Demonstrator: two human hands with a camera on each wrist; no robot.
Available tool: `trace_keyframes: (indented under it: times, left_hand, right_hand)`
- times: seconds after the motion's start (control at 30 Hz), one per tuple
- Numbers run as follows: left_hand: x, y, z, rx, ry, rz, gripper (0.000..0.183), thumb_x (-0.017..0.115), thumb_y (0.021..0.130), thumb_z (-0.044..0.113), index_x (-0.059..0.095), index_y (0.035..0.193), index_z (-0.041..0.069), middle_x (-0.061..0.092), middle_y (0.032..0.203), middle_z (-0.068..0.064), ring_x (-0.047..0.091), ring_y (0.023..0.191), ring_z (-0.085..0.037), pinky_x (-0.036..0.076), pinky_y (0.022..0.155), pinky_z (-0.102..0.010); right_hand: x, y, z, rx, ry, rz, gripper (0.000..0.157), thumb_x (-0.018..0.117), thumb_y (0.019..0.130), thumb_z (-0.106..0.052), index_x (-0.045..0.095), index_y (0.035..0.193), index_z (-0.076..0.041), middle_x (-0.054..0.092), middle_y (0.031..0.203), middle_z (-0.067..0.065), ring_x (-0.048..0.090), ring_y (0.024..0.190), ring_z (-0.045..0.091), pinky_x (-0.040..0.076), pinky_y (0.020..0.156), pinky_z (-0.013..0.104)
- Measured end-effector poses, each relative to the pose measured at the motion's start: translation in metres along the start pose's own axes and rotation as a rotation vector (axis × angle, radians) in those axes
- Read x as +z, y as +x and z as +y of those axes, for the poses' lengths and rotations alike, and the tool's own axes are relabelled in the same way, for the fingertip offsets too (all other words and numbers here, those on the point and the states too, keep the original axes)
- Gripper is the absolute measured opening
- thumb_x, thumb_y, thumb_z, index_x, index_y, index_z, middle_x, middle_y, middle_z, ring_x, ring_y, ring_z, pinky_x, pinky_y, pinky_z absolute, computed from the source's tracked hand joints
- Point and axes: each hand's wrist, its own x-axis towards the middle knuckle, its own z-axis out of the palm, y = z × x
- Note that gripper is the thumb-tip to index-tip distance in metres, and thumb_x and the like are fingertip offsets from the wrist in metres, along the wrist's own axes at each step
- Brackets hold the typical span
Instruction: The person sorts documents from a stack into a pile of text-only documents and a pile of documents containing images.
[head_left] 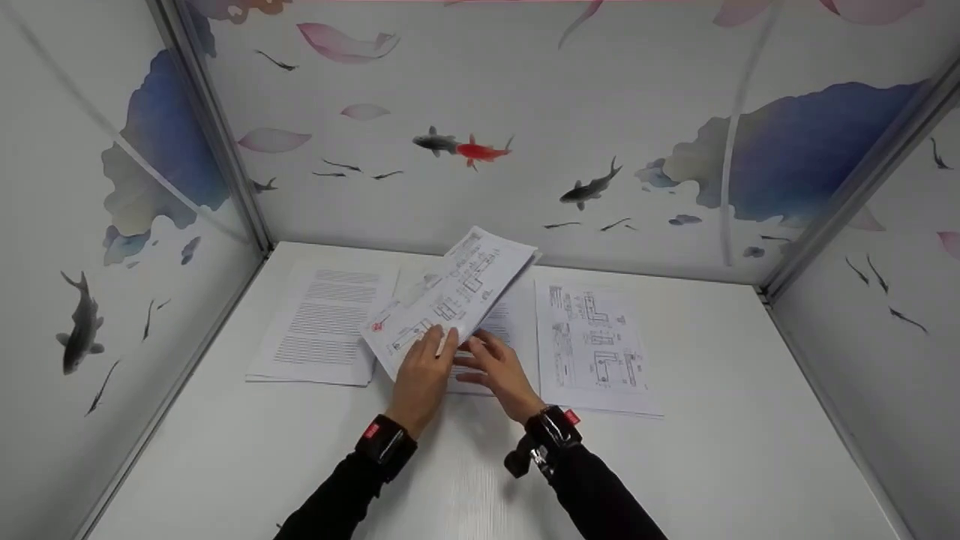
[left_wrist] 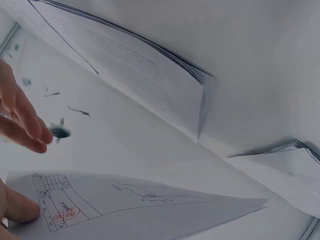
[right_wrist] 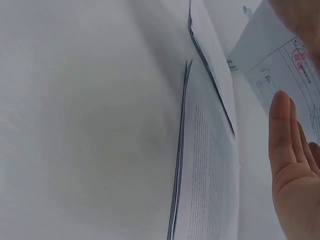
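My left hand (head_left: 422, 375) holds several sheets of technical drawings (head_left: 469, 281) by their near edge, its fingers lying over the printed face. The sheets are raised and tilted, turned aslant above the papers on the table. A red round stamp (left_wrist: 66, 214) shows near one corner in the left wrist view. My right hand (head_left: 501, 373), fingers extended and slightly spread, is beside the sheets' lower right edge. In the right wrist view its straight fingers (right_wrist: 282, 125) are near the drawings. Under the held sheets lies a stack of text pages (head_left: 514, 319), partly covered.
On the left of the white table (head_left: 735, 450) lies a stack of printed text pages (head_left: 330, 322). A stack of drawings (head_left: 596, 345) lies on the right. White panels (head_left: 480, 202) with painted fish and petals enclose the back and sides.
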Motion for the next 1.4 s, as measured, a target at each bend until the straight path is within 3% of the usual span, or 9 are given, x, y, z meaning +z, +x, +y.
trace_keyframes:
  times: [0.2, 0.43, 0.6, 0.7, 0.77, 1.0, 1.1, 1.23, 1.4]
  left_hand:
    - [0.004, 0.003, 0.023, 0.059, -0.006, -0.054, 0.044, 0.07, 0.082, -0.003, 0.065, 0.125, 0.005, 0.062, 0.124, -0.02, 0.063, 0.115, -0.032, 0.054, 0.092, -0.044]
    - [0.008, 0.008, 0.037, 0.139, -0.022, -0.108, 0.045, 0.068, 0.085, 0.001, 0.064, 0.129, 0.011, 0.062, 0.131, -0.014, 0.056, 0.127, -0.031, 0.045, 0.104, -0.048]
    - [0.007, 0.009, 0.034, 0.111, -0.18, -0.313, 0.044, 0.059, 0.096, 0.022, 0.055, 0.14, 0.019, 0.048, 0.148, -0.013, 0.036, 0.143, -0.032, 0.03, 0.115, -0.052]
    - [0.005, 0.01, 0.028, 0.035, -0.29, -0.43, 0.049, 0.043, 0.102, 0.045, 0.049, 0.145, 0.022, 0.036, 0.156, -0.014, 0.024, 0.149, -0.033, 0.023, 0.117, -0.054]
    - [0.005, 0.012, 0.021, -0.035, -0.332, -0.446, 0.053, 0.039, 0.103, 0.049, 0.047, 0.146, 0.02, 0.034, 0.157, -0.015, 0.021, 0.149, -0.034, 0.021, 0.117, -0.056]
    - [0.006, 0.022, -0.017, -0.355, -0.405, -0.292, 0.061, 0.058, 0.097, 0.026, 0.036, 0.149, 0.002, 0.036, 0.153, -0.022, 0.027, 0.146, -0.038, 0.023, 0.117, -0.054]
    - [0.004, 0.024, -0.03, -0.543, -0.567, -0.293, 0.063, 0.058, 0.098, 0.024, 0.032, 0.151, 0.002, 0.043, 0.148, -0.021, 0.041, 0.137, -0.034, 0.033, 0.112, -0.049]
    - [0.001, 0.023, -0.038, -0.741, -0.871, -0.363, 0.049, 0.05, 0.102, 0.028, 0.042, 0.146, 0.009, 0.06, 0.13, -0.016, 0.062, 0.109, -0.026, 0.05, 0.091, -0.042]
    - [0.0, 0.021, -0.037, -0.789, -1.189, -0.399, 0.034, 0.047, 0.104, 0.021, 0.049, 0.137, 0.013, 0.067, 0.103, -0.013, 0.067, 0.081, -0.021, 0.055, 0.065, -0.034]
  right_hand:
    - [0.002, 0.001, -0.007, -0.06, 0.116, 0.143, 0.054, 0.053, 0.102, -0.031, 0.035, 0.146, -0.005, 0.054, 0.136, 0.02, 0.065, 0.107, 0.021, 0.055, 0.087, 0.035]
    - [-0.002, -0.003, -0.013, 0.01, 0.191, 0.322, 0.037, 0.038, 0.106, -0.021, 0.047, 0.137, -0.003, 0.064, 0.12, 0.009, 0.064, 0.096, 0.012, 0.053, 0.075, 0.023]
    - [-0.016, -0.007, -0.013, 0.01, 0.207, 0.327, 0.039, 0.033, 0.107, -0.023, 0.044, 0.142, -0.007, 0.062, 0.128, 0.011, 0.064, 0.098, 0.013, 0.052, 0.075, 0.026]
    - [-0.027, -0.009, -0.013, 0.001, 0.202, 0.298, 0.04, 0.031, 0.108, -0.025, 0.044, 0.143, -0.009, 0.061, 0.13, 0.011, 0.065, 0.102, 0.014, 0.053, 0.08, 0.029]
    - [-0.036, -0.01, -0.013, -0.001, 0.185, 0.288, 0.04, 0.031, 0.108, -0.026, 0.044, 0.142, -0.009, 0.063, 0.13, 0.011, 0.066, 0.103, 0.016, 0.054, 0.081, 0.031]
    - [-0.063, -0.014, -0.017, 0.0, 0.141, 0.282, 0.037, 0.035, 0.107, -0.024, 0.047, 0.139, -0.011, 0.064, 0.128, 0.01, 0.067, 0.105, 0.019, 0.053, 0.083, 0.031]
    - [-0.071, -0.015, -0.019, 0.008, 0.124, 0.285, 0.036, 0.037, 0.106, -0.024, 0.047, 0.138, -0.011, 0.064, 0.128, 0.01, 0.066, 0.106, 0.018, 0.052, 0.084, 0.029]
    - [-0.078, -0.015, -0.021, 0.02, 0.109, 0.277, 0.036, 0.038, 0.106, -0.023, 0.047, 0.139, -0.011, 0.064, 0.128, 0.011, 0.067, 0.106, 0.021, 0.053, 0.083, 0.03]
    - [-0.081, -0.015, -0.021, 0.021, 0.039, 0.243, 0.037, 0.034, 0.107, -0.022, 0.044, 0.143, -0.017, 0.064, 0.125, 0.014, 0.068, 0.102, 0.025, 0.054, 0.08, 0.035]
